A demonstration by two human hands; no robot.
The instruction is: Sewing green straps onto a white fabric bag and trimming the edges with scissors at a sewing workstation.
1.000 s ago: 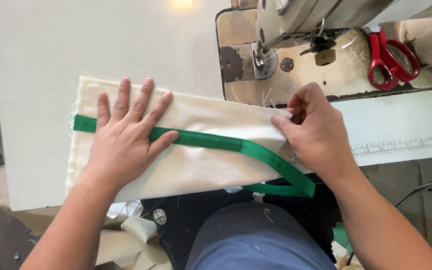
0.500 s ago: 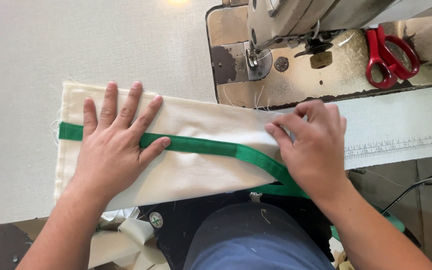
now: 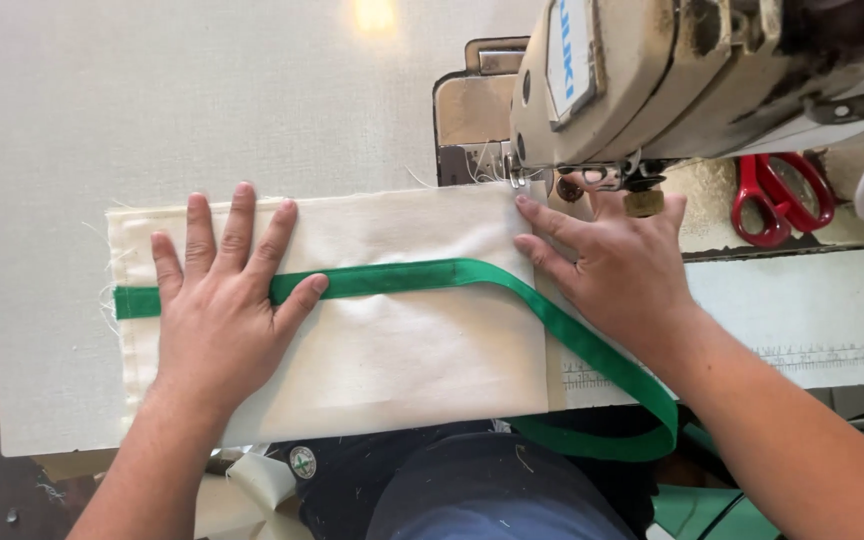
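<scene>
We press a soft, limp cream cloth panel (image 3: 392,340) and its green webbing strap (image 3: 412,277) flat beside the grey sewing machine (image 3: 672,80), left hand (image 3: 222,320) and right hand (image 3: 622,270) with fingers spread wide, holding nothing; light fabric we judge best steered by its edges.

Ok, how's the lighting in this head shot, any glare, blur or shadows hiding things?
Head view: a bright glare spot on the table at the top edge; even light elsewhere. Left hand and right hand look sharp on the cream fabric, and the green tape is crisp. Soft shadow under the sewing machine.
</scene>
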